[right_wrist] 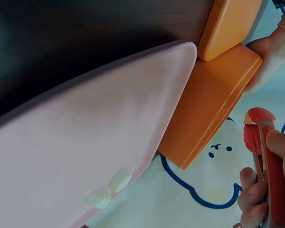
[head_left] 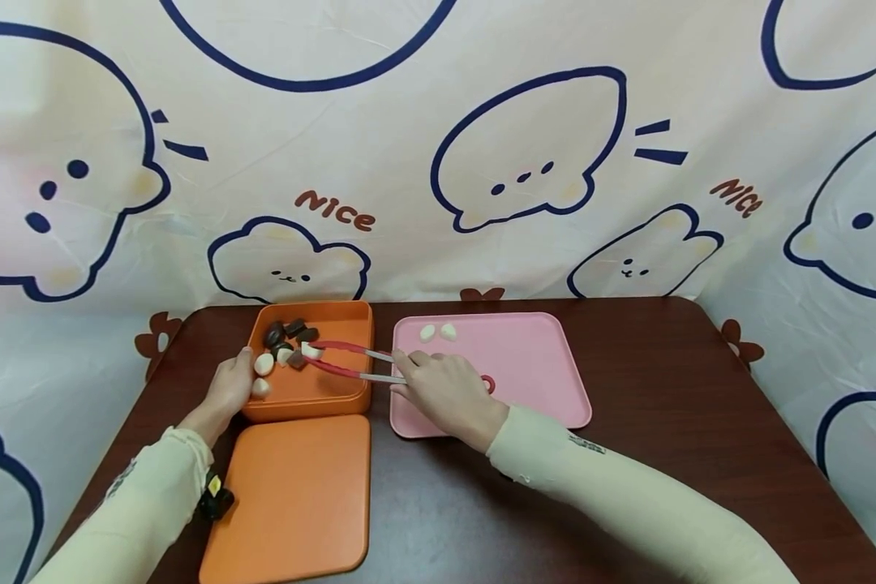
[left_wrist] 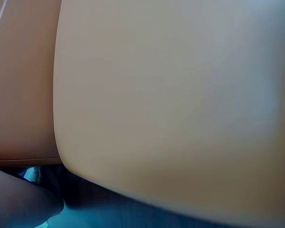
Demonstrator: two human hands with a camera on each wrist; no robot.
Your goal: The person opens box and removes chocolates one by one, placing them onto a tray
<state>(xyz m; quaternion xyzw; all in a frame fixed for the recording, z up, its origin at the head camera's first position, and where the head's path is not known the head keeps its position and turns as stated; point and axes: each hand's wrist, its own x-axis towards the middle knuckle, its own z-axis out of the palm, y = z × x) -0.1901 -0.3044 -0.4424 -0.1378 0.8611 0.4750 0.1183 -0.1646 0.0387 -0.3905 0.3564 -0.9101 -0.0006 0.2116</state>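
Nearest, smooth cream fabric sleeves (head_left: 599, 462), then a flat, round-cornered orange lid (head_left: 299, 495). Pinched in the right hand (head_left: 445, 393), slim red-and-metal tongs (head_left: 343, 347), with tips about a rounded white piece (head_left: 310, 350) inside a deep-sided orange box (head_left: 346, 324), among smooth dark lumps (head_left: 273, 334). Against the box's wall, the left hand (head_left: 228, 385); cannot tell whether pinching. Alongside, a pink tray (head_left: 533, 365) bearing two pale ovals (head_left: 448, 332).

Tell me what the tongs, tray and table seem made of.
Tongs: silvery arms look like smooth metal; the red tips could be silicone or plastic. Pink tray: probably smooth plastic, from uniform colour and rounded corners. Table: dark brown wood or laminate, softly glossy, faintly grained.
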